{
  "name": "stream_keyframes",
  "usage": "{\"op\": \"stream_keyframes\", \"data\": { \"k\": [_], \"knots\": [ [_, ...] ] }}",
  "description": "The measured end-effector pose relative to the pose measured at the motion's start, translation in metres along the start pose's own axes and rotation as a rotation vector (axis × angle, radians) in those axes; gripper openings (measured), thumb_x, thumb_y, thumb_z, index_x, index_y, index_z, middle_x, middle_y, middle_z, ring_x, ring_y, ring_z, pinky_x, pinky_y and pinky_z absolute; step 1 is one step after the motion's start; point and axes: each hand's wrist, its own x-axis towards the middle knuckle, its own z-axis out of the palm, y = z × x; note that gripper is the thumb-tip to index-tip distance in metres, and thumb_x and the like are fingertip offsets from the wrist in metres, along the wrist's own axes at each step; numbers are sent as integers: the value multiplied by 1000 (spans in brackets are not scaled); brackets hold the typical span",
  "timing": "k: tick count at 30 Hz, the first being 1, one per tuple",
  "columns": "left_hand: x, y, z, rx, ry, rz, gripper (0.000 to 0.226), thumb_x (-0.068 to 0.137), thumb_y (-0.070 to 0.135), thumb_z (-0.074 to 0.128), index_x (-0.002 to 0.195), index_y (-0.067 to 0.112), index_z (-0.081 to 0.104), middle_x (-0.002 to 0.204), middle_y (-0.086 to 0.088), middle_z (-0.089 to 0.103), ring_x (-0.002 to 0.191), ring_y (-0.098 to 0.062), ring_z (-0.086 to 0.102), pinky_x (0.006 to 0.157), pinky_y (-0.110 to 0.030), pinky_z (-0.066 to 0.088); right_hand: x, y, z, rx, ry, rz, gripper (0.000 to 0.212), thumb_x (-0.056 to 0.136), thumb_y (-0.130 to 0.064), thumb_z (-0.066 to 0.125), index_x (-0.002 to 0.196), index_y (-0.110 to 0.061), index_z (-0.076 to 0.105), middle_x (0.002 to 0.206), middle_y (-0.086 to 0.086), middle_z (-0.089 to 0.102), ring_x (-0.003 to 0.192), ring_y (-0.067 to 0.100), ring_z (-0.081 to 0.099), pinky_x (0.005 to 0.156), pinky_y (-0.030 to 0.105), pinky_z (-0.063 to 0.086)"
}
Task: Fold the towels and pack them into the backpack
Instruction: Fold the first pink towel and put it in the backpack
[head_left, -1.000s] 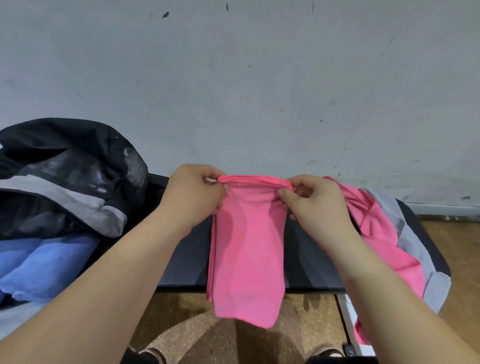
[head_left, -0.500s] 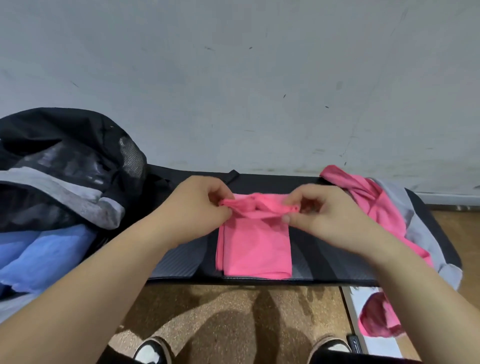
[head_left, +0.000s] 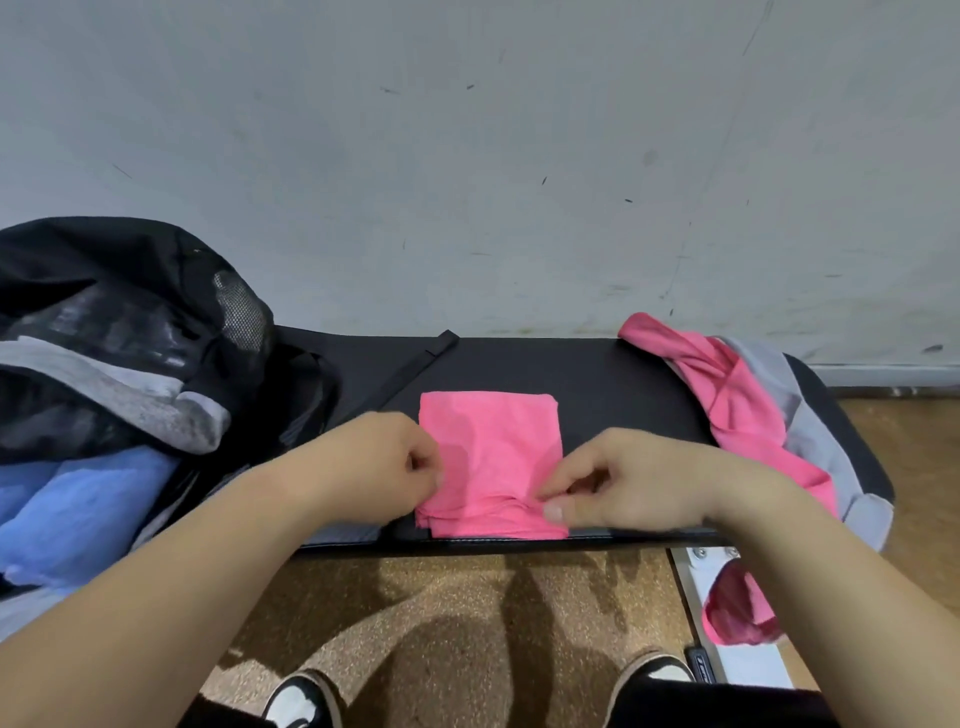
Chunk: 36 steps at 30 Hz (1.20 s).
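A folded pink towel (head_left: 491, 457) lies flat on the black bench (head_left: 613, 384), its near edge at the bench's front. My left hand (head_left: 384, 465) pinches its near left corner. The near right corner is pinched between thumb and fingers of my right hand (head_left: 623, 483). At the left stands the open black backpack (head_left: 130, 332), with a grey towel (head_left: 130, 400) and a blue towel (head_left: 78, 509) showing in its mouth. On the bench's right end lie a crumpled pink towel (head_left: 727, 395) and a grey towel (head_left: 810, 441).
A pale wall rises right behind the bench. The floor in front is brown cork, where my two shoes (head_left: 306, 696) stand. A white frame part (head_left: 737, 660) of the bench reflects pink at the lower right.
The pink towel hung from both hands above the bench; it has been lowered and folded onto the bench. Both hands came down to its near corners.
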Motion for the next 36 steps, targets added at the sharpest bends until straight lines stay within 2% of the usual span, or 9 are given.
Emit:
{"op": "stream_keyframes", "data": {
  "k": [3, 5, 10, 13, 16, 19, 25, 30, 36],
  "knots": [
    [15, -4, -4, -128, 283, -36, 10, 95, 28, 66, 92, 25, 75, 80, 10, 70, 73, -4, 62, 69, -21, 51, 19, 3, -4, 207, 349, -10, 28, 92, -42, 75, 80, -17, 73, 68, -11, 66, 60, 5, 58, 67, 30, 53],
    [26, -8, -1, -182, 362, -57, 24, 96, 29, 68, 120, 27, 71, 107, 9, 70, 92, -10, 65, 85, -30, 54, 38, 5, -1, 183, 538, 38, 19, 93, -38, 74, 101, -21, 72, 89, -12, 68, 75, 4, 62, 81, 31, 54],
    [46, -12, 12, -246, 217, -101, 73, 88, 28, 80, 153, 26, 47, 147, 4, 57, 128, -17, 58, 112, -34, 45, 63, 3, 2, 275, 445, 141, 69, 87, -22, 81, 149, -14, 51, 129, 4, 64, 106, 14, 63, 100, 28, 49],
    [50, -14, 12, -299, 174, -156, 73, 81, 25, 85, 147, 25, 54, 129, 3, 66, 108, -15, 64, 104, -34, 51, 68, 3, 1, 399, 375, 187, 52, 77, -9, 87, 126, -12, 69, 109, 5, 71, 96, 17, 68, 85, 31, 54],
    [48, -17, 9, -380, 166, -164, 31, 78, 17, 86, 106, 25, 75, 90, 2, 75, 73, -9, 65, 83, -39, 61, 65, 1, 1, 368, 348, 187, 22, 73, -3, 86, 90, -12, 74, 79, 2, 68, 71, 17, 63, 62, 33, 53],
    [40, -17, 6, -458, 220, -158, 19, 80, 12, 83, 87, 25, 70, 78, 6, 72, 58, 0, 59, 64, -29, 55, 57, -4, 1, 433, 402, 98, 22, 78, 7, 79, 90, -9, 68, 79, 6, 67, 63, 16, 63, 60, 36, 59],
    [23, -13, -4, -754, 237, -149, 14, 91, -2, 71, 97, 7, 62, 74, -9, 71, 48, -18, 63, 39, -24, 38, 39, -10, 0, 489, 572, -50, 26, 79, 9, 76, 88, -15, 71, 76, 12, 72, 48, 18, 59, 43, 31, 51],
    [11, -8, 1, -1067, 184, -149, 13, 95, -9, 66, 98, 2, 59, 87, -22, 76, 83, -33, 80, 67, -32, 66, 29, -7, 9, 583, 615, -67, 29, 75, 16, 73, 84, -11, 68, 75, 10, 72, 64, 22, 69, 66, 50, 63],
    [8, -2, 4, -1197, 136, -270, 24, 88, -12, 52, 105, 2, 64, 105, -24, 77, 94, -31, 80, 94, -42, 62, 20, -6, 23, 418, 522, -137, 23, 74, -4, 83, 82, -23, 74, 88, -1, 77, 78, 13, 70, 75, 36, 56]
  ]
}}
